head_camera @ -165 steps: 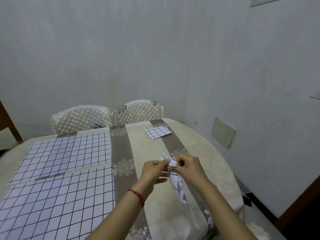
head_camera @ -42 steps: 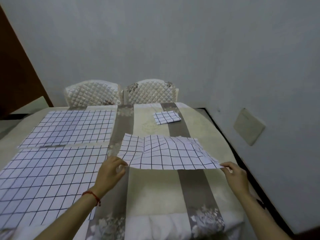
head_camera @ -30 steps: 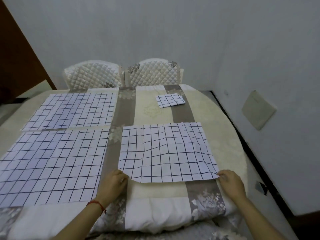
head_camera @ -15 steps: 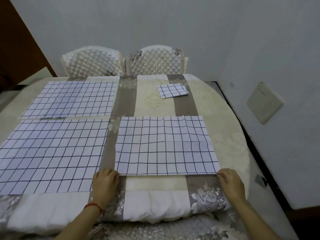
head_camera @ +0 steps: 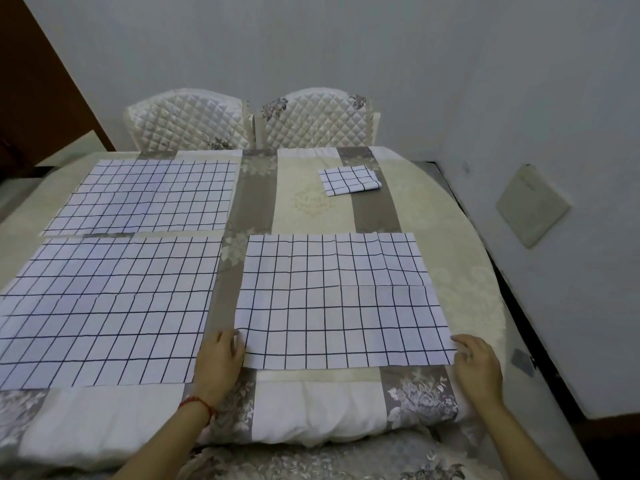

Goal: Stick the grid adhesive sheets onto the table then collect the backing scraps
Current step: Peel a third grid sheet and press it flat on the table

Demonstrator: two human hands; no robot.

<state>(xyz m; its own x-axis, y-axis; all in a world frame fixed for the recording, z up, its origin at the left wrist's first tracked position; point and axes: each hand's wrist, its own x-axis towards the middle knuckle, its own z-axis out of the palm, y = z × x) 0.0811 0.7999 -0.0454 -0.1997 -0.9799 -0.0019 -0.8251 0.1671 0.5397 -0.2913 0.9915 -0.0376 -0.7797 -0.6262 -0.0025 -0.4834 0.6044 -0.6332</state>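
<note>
A white grid adhesive sheet [head_camera: 339, 299] lies spread on the table's [head_camera: 311, 209] near right part, with a crease across its middle. My left hand [head_camera: 218, 362] pinches its near left corner. My right hand [head_camera: 478, 368] pinches its near right corner. Both hands rest low on the tablecloth at the sheet's front edge. Two more grid sheets lie flat on the left: one near [head_camera: 104, 306] and one far [head_camera: 145, 195]. A small folded grid sheet [head_camera: 349, 180] sits at the far right of the table.
Two quilted white chairs [head_camera: 188, 121] [head_camera: 315, 117] stand against the table's far edge. A grey wall with a pale panel [head_camera: 531, 206] runs close along the right. A brown door [head_camera: 34, 98] is at the far left.
The folded sheet I held has been opened out, lowered and laid flat on the table's near right. Both hands came down with its near corners.
</note>
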